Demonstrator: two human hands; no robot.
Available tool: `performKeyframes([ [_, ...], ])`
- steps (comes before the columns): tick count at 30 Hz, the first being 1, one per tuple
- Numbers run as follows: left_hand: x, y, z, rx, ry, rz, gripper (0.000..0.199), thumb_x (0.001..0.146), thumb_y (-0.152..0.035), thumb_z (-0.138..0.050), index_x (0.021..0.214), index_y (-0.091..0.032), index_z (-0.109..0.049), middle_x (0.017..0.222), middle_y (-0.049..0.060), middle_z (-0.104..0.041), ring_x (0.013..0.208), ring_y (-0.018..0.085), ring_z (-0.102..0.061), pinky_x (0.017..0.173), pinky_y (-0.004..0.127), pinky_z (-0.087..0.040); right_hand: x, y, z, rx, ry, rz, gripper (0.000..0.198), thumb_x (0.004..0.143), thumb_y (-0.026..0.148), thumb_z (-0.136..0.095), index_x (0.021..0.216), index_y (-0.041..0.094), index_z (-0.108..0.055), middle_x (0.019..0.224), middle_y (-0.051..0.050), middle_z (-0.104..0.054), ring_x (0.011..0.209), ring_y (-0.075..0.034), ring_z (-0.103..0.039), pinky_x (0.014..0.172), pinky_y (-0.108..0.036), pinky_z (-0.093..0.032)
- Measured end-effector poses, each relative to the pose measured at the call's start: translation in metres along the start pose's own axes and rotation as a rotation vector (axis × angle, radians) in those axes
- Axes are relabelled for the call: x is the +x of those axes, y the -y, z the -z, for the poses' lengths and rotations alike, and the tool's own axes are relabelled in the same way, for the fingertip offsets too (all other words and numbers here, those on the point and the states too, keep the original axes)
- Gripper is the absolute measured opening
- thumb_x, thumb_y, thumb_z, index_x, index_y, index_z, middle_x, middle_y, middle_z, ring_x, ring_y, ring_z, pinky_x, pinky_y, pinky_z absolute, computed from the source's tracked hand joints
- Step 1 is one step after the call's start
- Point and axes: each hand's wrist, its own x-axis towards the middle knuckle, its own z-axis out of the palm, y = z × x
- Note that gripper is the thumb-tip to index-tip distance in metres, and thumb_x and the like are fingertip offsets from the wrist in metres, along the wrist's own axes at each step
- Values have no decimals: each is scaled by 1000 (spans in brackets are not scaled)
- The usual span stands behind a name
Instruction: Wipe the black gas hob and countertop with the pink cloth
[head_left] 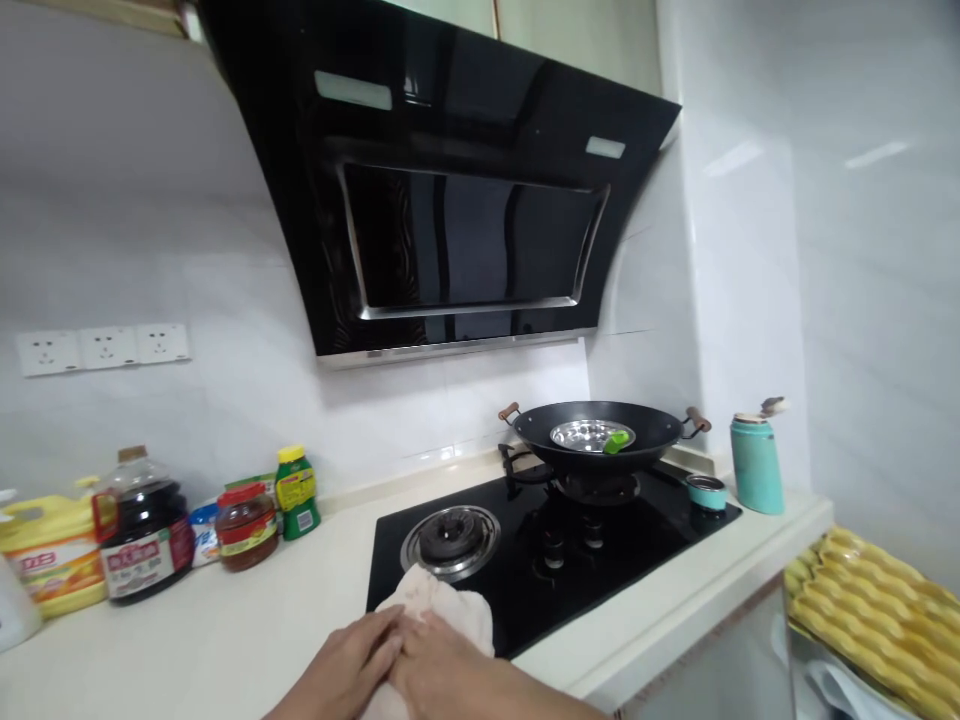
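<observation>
A pale pinkish-white cloth (466, 612) lies bunched over the front left corner of the black glass gas stove (517, 590). My right hand (442, 660) is on the cloth, its fingers bent into the fabric. Close against it, my left hand (341, 660) also grips the cloth, with its fingertips meeting the right hand. Parts of the fingers of both hands are hidden. Just beyond the cloth is the bare left burner (451, 540). On the right burner sits a black wok (660, 430), holding a perforated metal strainer (574, 436) with a green handle end.
A dark sauce jug (146, 540), a red-lidded jar (246, 530) and a green bottle (296, 495) line the left counter. Right of the stove stand a turquoise flask (756, 465) and its small cup (706, 492). A black range hood (465, 230) hangs overhead.
</observation>
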Motion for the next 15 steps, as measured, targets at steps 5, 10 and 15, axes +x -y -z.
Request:
performKeyframes([
  [5,8,-26,-25,110,15,-4,54,96,-55,-43,139,-30,-61,146,6,-59,138,30,-51,118,50,-36,-30,-11,19,52,-80,78,88,86,56,-65,159,25,-26,165,-8,-27,151,-28,-26,126,-39,-14],
  [10,30,-40,-79,161,-7,-93,58,98,-55,-41,152,-35,-43,161,0,-36,151,30,-29,121,56,-28,-88,-23,49,6,-85,-21,84,88,59,-63,158,30,-28,165,-7,-27,152,-26,-20,125,-48,4],
  [15,54,-61,-87,254,54,-98,70,89,-68,-53,150,-36,-43,161,5,-32,151,37,-26,118,60,-29,-166,-54,83,-71,-309,-231,32,90,50,-63,117,34,-69,139,0,-57,137,-22,-43,122,-42,-16],
])
